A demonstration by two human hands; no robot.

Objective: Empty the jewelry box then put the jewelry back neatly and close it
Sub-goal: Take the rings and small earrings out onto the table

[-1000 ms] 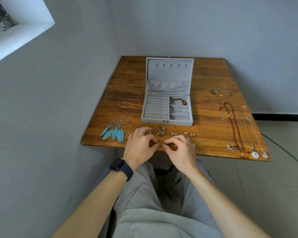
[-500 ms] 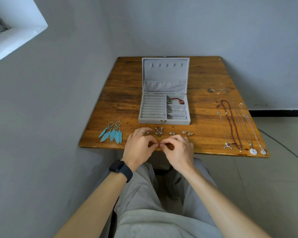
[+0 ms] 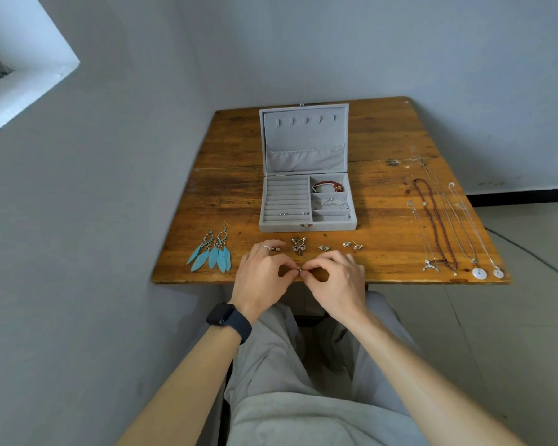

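on my feed both hands meet above the near edge of the table (image 3: 226,188). the left hand (image 3: 263,272) and right hand (image 3: 334,278) each pinch the same small gold piece (image 3: 299,269) between thumb and fingertips. it is likely an earring, but too small to tell. the jewelry box (image 3: 308,226) stands open straight ahead of that pinch, past a row of small earrings (image 3: 323,248), with its long side running left to right. the slotted rolls fill its left half, nearer the left hand. the compartments, one holding a red bracelet (image 3: 331,185), sit nearer the right hand. i judge that whichever hand keeps the piece must clear the row and reach directly forward.
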